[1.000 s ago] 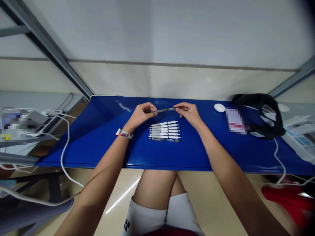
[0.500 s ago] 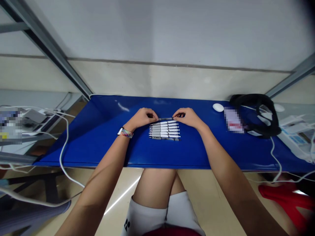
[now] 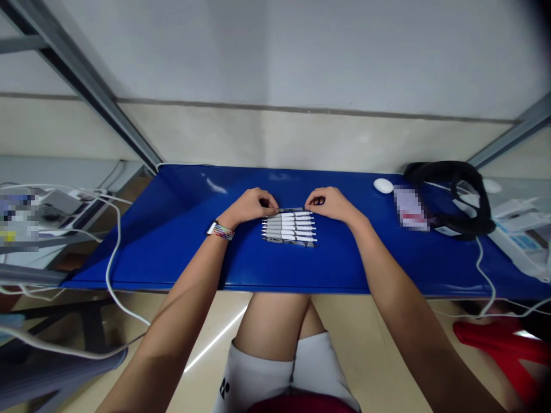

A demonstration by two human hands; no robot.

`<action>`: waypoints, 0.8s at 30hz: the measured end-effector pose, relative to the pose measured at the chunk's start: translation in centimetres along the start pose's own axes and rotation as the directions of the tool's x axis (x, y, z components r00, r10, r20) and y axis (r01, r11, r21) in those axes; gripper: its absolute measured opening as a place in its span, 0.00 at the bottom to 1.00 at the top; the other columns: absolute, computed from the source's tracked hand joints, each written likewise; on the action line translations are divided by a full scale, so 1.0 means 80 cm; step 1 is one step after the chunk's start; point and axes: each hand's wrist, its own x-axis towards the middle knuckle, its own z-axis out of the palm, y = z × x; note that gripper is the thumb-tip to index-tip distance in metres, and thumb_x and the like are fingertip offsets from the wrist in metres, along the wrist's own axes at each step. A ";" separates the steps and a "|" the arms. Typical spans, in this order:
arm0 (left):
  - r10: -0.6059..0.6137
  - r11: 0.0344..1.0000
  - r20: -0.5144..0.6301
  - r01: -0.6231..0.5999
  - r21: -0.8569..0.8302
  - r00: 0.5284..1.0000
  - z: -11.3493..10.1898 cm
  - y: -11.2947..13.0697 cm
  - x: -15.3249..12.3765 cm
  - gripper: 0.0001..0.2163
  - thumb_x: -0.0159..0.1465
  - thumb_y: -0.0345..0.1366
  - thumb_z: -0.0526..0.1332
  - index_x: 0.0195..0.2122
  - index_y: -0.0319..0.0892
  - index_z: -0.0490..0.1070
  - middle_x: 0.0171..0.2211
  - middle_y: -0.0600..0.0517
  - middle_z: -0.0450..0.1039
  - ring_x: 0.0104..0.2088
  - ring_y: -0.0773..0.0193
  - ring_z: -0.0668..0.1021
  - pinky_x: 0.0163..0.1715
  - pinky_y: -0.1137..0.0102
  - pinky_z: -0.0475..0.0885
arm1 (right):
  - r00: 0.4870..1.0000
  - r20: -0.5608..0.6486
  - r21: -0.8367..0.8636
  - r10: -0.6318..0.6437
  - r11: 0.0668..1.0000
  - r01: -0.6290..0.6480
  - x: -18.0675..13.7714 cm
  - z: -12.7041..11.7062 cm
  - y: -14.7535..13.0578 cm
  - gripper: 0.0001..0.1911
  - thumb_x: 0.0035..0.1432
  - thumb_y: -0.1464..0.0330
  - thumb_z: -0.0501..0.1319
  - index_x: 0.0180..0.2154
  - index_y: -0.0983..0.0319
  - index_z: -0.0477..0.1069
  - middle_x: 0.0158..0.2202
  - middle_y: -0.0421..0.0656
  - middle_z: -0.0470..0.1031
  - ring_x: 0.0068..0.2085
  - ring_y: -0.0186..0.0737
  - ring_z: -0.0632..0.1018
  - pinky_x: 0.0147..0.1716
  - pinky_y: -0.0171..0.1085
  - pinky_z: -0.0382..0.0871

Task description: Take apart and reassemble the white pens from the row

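Observation:
A dark grey pen [image 3: 291, 210] lies crosswise at the far edge of a row of several white and grey pens [image 3: 289, 229] on the blue table [image 3: 181, 241]. My left hand [image 3: 249, 205] pinches the pen's left end and my right hand [image 3: 331, 204] pinches its right end. Both hands rest low on the table, fingers curled. A beaded band is on my left wrist.
A white mouse [image 3: 383, 185] and a black headset [image 3: 456, 195] lie at the table's right. White cables [image 3: 112, 252] hang off the left edge. Boxes and papers [image 3: 523, 229] sit at far right. Metal frame bars [image 3: 86, 92] rise at the left; my knees are below the table.
My hands lowered the dark pen from the air down to the far side of the pen row and still hold its ends.

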 end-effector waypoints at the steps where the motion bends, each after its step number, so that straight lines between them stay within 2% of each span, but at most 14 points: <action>1: 0.000 1.000 0.005 0.000 -0.002 1.000 0.000 0.000 0.000 0.04 0.60 0.34 0.69 0.33 0.44 0.85 0.36 0.51 0.86 0.38 0.60 0.82 0.41 0.66 0.73 | 1.000 0.001 -0.003 0.002 1.000 -0.002 0.000 0.000 -0.001 0.07 0.58 0.70 0.66 0.34 0.58 0.85 0.35 0.44 0.84 0.38 0.43 0.82 0.41 0.40 0.74; 6: 0.011 1.000 0.007 -0.011 0.016 1.000 0.000 0.000 0.000 0.05 0.60 0.35 0.68 0.33 0.44 0.85 0.35 0.50 0.85 0.38 0.59 0.82 0.42 0.66 0.73 | 1.000 0.002 -0.013 0.014 1.000 -0.014 0.000 0.000 -0.004 0.06 0.57 0.69 0.67 0.33 0.58 0.85 0.35 0.44 0.84 0.37 0.43 0.82 0.39 0.39 0.73; 14: 0.017 0.999 0.017 -0.018 0.050 1.000 0.000 -0.006 0.002 0.10 0.66 0.37 0.62 0.33 0.45 0.83 0.36 0.52 0.85 0.40 0.59 0.81 0.50 0.64 0.71 | 0.999 0.035 -0.020 0.034 0.999 -0.033 0.000 -0.001 -0.005 0.07 0.55 0.71 0.66 0.33 0.58 0.85 0.33 0.43 0.84 0.37 0.43 0.82 0.38 0.38 0.72; 24: -0.017 1.000 0.037 0.016 0.018 0.999 -0.002 -0.005 0.002 0.11 0.66 0.38 0.60 0.33 0.45 0.83 0.36 0.52 0.85 0.41 0.58 0.81 0.54 0.63 0.70 | 0.997 0.060 -0.006 0.051 0.999 -0.051 -0.002 -0.003 -0.010 0.07 0.54 0.72 0.66 0.33 0.58 0.84 0.34 0.43 0.85 0.37 0.43 0.82 0.38 0.38 0.73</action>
